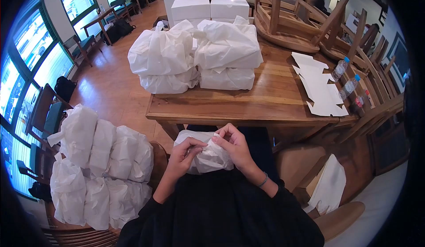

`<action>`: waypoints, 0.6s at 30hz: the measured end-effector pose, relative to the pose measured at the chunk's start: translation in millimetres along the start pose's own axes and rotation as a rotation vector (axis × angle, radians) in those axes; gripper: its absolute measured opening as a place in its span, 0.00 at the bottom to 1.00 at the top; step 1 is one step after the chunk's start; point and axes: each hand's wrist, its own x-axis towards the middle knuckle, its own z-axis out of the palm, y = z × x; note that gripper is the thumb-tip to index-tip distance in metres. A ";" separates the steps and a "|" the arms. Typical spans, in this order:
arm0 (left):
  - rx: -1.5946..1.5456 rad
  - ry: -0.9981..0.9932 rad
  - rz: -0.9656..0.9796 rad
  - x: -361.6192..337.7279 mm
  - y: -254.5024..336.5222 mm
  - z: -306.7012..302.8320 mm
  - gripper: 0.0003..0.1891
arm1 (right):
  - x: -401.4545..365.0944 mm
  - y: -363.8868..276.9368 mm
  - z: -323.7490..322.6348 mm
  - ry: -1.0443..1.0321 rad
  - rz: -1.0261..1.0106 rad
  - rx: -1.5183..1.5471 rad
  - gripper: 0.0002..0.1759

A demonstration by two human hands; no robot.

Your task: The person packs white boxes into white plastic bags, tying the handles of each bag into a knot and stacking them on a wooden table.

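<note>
When I look down through the head camera, I see a white bag (211, 162) sitting in the lap. It is near the bottom middle of the view, just in front of the near edge of the worktop (270, 103). The bag is full and lumpy.

Both hands are on its top. The left hand (182, 157) has its grip closed, with the fingers curled in and pinching a bit of the thin white bag. The right hand (235, 146) has its grip closed too, with the thumb and fingers squeezing a twisted bit of the same bag. The 2 hands are close together, with the twisted bit between them. A thin band is on the right wrist.

On the worktop, far from the hands, are 4 packed bags (197, 58), stacked 2 on 2. Behind them are 2 white boxes (210, 8), side by side. To the right lie flat white card cut-outs (321, 92). Just beside those lie 2 water bottles (340, 68) with blue caps. Farther back, wooden chairs (290, 23) sit upside down.

To the left and near, a big pile of white bundles (99, 167) rests on a seat. To the right and near, a white thing (331, 186) hangs over a brown seat. I cannot tell if it is a bag or a sheet.
</note>
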 end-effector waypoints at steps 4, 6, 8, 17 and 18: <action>0.008 0.017 0.054 3.6 2.5 2.0 0.06 | 0.0 -0.5 0.7 0.011 -0.031 0.023 0.12; -0.015 0.014 -0.011 1.7 1.9 1.3 0.07 | -0.4 0.2 0.5 0.000 -0.034 0.010 0.12; -0.083 0.003 -0.039 0.4 -3.3 2.0 0.08 | -0.1 1.7 -0.5 -0.019 -0.027 -0.004 0.12; -0.184 -0.033 0.046 -3.7 -15.4 7.4 0.05 | 0.8 2.8 -3.8 -0.049 0.059 0.016 0.12; -0.164 -0.059 0.078 -2.6 -13.7 6.8 0.04 | 1.1 3.8 -3.8 -0.043 0.048 0.013 0.12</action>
